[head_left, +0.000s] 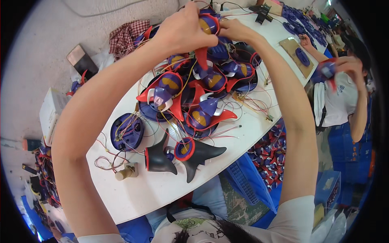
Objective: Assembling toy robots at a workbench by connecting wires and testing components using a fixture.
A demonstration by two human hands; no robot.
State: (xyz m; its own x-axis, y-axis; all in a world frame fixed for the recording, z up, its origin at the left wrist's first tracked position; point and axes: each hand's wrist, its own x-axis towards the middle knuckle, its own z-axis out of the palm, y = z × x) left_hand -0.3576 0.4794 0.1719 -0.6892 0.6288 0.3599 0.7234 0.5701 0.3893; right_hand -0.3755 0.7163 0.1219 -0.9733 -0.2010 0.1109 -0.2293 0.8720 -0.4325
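At the far end of the pile, my left hand (184, 32) is closed round a toy part (207, 24) with a red rim and a purple-and-yellow face. My right hand (236, 30) pinches the same part from its right side, its fingertips partly hidden. A red pointed piece (201, 58) hangs just below my left hand. Under both hands lie several purple toy bodies with red and white horns and trailing wires, such as one toy body (169, 83) at the left and another toy body (202, 115) nearer me.
Black finned shells (202, 156), a wired purple base (127, 131) and a small beige cylinder (126, 171) lie on the white table (142, 196). A blue crate (247, 174) of red and purple parts stands below its right edge. A co-worker (342, 97) handles a part at right.
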